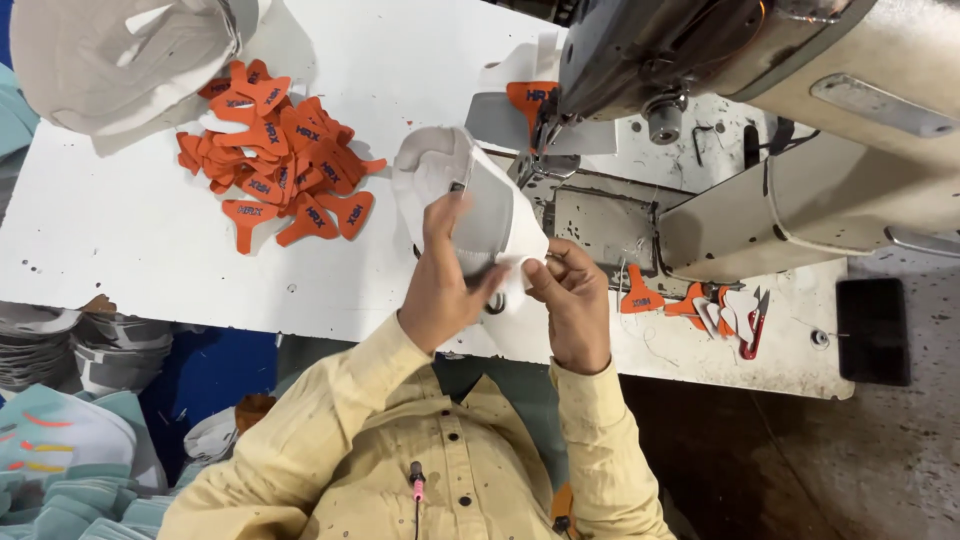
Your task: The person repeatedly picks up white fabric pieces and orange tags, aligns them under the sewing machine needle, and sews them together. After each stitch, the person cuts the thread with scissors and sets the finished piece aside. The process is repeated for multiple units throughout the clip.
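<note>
Closest to the lens, yellow shirt sleeves (330,420) leading up to both hands at the front edge of the white table (130,240), just short of the sewing machine (760,130)

Left hand (440,280) wrapped around the near side of a white and grey shoe upper piece (470,200), thumb on top and fingers curled beneath, gripping it firmly

Right hand (572,300) pinching the lower right corner of the same piece between thumb and forefinger, other fingers folded in

Piece held clear of the table, just left of the machine's needle area (548,135), between both grips, its rounded end pointing away from the body

Judging by the pose: checking or turning the piece, seemingly readying it for the needle; next move likely calls for flattening the pinched corner and keeping the edge aligned toward the presser foot, where an orange tab (527,98) already sits

Left of the machine, well apart from the hands, a heap of orange tabs (280,150); beyond it a pale cap-like piece (120,60)

Right of the hands, under the machine arm, a few more tabs and red snips (752,325)
</note>
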